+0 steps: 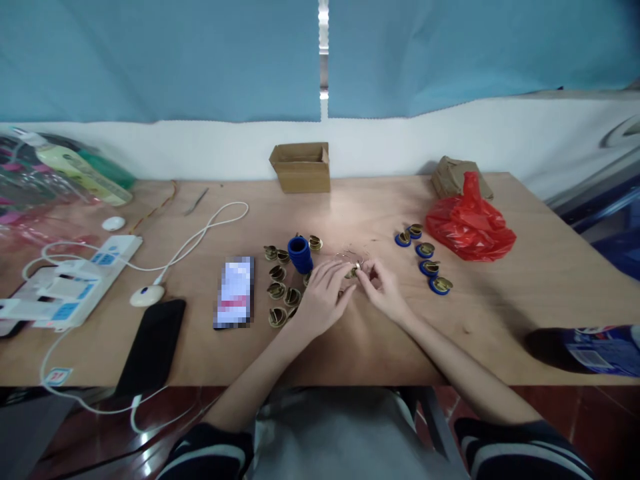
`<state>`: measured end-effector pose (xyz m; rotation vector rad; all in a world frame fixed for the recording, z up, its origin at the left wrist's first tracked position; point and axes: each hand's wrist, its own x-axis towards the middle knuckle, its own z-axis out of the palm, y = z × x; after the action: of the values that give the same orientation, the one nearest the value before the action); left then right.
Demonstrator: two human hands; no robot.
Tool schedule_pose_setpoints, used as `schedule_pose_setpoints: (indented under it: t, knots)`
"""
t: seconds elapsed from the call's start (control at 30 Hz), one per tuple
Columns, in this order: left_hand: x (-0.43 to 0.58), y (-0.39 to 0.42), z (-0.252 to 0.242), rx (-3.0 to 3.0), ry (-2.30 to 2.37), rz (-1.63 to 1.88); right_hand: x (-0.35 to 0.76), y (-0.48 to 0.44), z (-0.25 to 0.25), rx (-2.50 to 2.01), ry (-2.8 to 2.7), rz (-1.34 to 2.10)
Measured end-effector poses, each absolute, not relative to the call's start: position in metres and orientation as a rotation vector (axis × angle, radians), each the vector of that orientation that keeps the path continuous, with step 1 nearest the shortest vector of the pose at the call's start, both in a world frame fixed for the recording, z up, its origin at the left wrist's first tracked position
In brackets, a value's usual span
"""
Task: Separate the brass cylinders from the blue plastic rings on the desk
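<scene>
My left hand [325, 293] and my right hand [383, 288] meet over the middle of the table, fingertips pinched on a small brass-coloured metal piece [353, 271]. The fingers cover most of that piece. Thin wire-like bits [345, 254] lie just behind the fingertips. Left of my left hand stands a stack of blue rings [300, 257], with several round brass-coloured metal pieces [277, 291] around it, each with a raised part on top. To the right of my right hand, several similar pieces with blue rings [429, 268] around their bases sit in a loose curve.
A pixelated phone [234, 293], a black phone [153, 347], a power strip [100, 280] and white cables occupy the left side. An open cardboard box [304, 175] stands at the back. A red plastic bag [470, 223], a brown package [453, 175] and a lying bottle [590, 350] are right.
</scene>
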<state>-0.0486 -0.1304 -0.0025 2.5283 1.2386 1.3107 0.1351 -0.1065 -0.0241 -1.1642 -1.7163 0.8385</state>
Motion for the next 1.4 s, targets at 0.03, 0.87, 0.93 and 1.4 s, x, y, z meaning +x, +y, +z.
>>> schedule_pose_setpoints:
  t: [0.03, 0.87, 0.93, 1.4]
  knots:
    - [-0.046, -0.13, -0.007, 2.525, 1.237, 1.272, 0.136, -0.108, -0.023, -1.141, -1.78, 0.757]
    - [-0.056, -0.127, -0.028, 2.078, 1.198, 1.403, 0.135, -0.115, -0.016, -0.89, -2.078, 0.614]
    - [-0.056, -0.127, -0.027, 2.088, 1.172, 1.402, 0.135, -0.115, -0.016, -0.878, -2.123, 0.632]
    - [-0.056, -0.128, -0.031, 2.253, 1.108, 1.369, 0.136, -0.117, -0.011, -0.922, -2.094, 0.775]
